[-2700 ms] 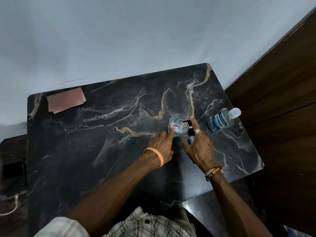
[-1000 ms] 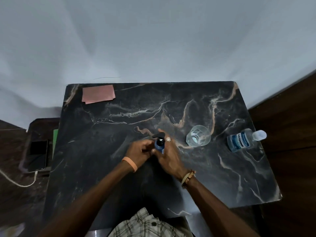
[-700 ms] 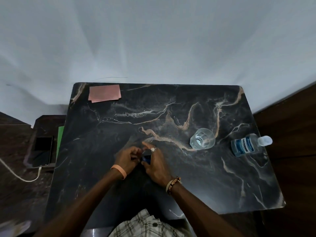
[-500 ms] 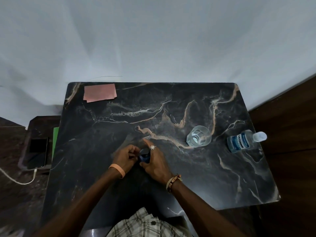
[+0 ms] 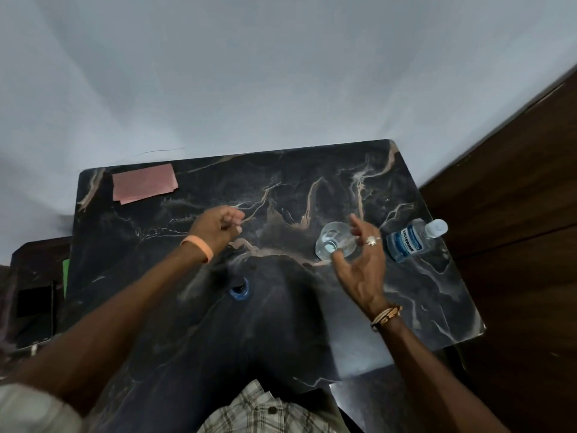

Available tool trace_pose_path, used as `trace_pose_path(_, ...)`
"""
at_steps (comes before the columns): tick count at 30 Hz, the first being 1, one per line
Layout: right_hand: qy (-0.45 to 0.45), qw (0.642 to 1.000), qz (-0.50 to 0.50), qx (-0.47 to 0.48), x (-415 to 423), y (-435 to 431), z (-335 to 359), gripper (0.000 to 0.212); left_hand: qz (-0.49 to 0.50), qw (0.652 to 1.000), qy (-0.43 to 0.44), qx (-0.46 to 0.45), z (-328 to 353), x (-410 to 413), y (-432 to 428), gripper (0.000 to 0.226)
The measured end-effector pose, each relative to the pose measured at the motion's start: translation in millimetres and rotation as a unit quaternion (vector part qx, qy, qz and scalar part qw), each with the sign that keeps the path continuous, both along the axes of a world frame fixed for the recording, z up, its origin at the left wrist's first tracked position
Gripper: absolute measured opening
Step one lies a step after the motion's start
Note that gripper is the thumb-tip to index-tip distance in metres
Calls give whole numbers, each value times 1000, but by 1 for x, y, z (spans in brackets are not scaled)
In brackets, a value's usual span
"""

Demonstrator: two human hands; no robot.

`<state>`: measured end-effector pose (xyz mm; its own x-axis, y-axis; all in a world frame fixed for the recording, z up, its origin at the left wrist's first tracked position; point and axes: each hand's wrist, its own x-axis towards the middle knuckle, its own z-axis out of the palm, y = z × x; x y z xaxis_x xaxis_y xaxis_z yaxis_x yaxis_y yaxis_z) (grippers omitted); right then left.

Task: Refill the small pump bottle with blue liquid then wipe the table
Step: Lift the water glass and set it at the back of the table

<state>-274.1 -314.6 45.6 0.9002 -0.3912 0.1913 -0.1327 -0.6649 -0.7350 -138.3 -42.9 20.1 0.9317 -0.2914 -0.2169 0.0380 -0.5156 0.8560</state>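
The small blue pump bottle (image 5: 239,291) stands upright on the black marble table (image 5: 281,332) near its front middle, with its neck uncovered and neither hand on it. My left hand (image 5: 217,228) is raised beyond it, to the left. Its fingers are closed, with a thin pale tube of the pump head showing between them. My right hand (image 5: 359,260) is open with spread fingers right beside the clear glass (image 5: 332,242), thumb at its near rim. The mouthwash bottle of blue liquid (image 5: 409,243) lies on its side just right of the glass, white cap on.
A folded pink cloth (image 5: 144,183) lies at the table's far left corner. A phone (image 5: 34,310) on a cable rests on a lower surface left of the table. A white wall runs behind; dark wooden panels (image 5: 515,198) stand to the right.
Both hands have left the small bottle, which now stands alone without its pump. My left hand moved up and away, closed; my right hand swung right to the glass.
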Motion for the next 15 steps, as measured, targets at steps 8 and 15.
trace_pose_path(8,122,991,-35,51,9,-54,-4,71,-190,977,40,92,20,28,-100,38)
trace_pose_path(15,275,953,-5,126,3,-64,-32,98,-281,937,49,201,6,10,-146,75)
